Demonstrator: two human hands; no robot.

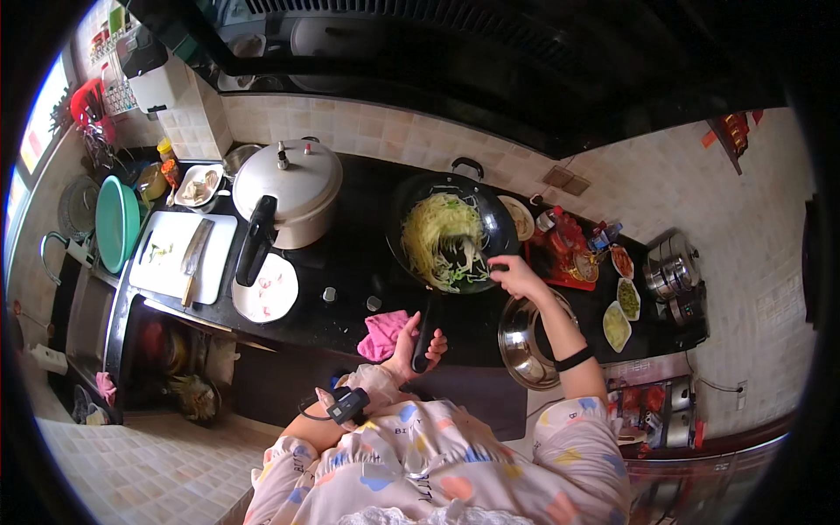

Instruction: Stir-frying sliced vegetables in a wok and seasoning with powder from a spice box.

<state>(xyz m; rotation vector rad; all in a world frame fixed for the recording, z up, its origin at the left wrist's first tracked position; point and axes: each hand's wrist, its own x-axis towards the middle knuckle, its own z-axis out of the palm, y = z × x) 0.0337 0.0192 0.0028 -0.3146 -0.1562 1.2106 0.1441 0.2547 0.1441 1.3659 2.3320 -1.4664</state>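
Observation:
A black wok [505,223] sits on the dark counter with pale shredded vegetable [436,226] and green pieces in it. My left hand [403,354] is wrapped around the wok's long black handle [426,331], thumb on one side and fingers on the other. In my right hand [518,279] is the dark handle of a spatula [478,251], whose blade reaches into the shreds. Touching or close beside my left thumb, a pink cloth [382,336] lies crumpled at the counter edge. Under my right forearm stands a shiny steel bowl [515,351].
Left of the wok are a pressure cooker [298,197], a white plate [282,289], and a cutting board [151,272] bearing a cleaver [195,252]. To the right, a red tray [581,283] holds bottles; small dishes [628,298] stand beyond. A range hood [459,72] hangs overhead.

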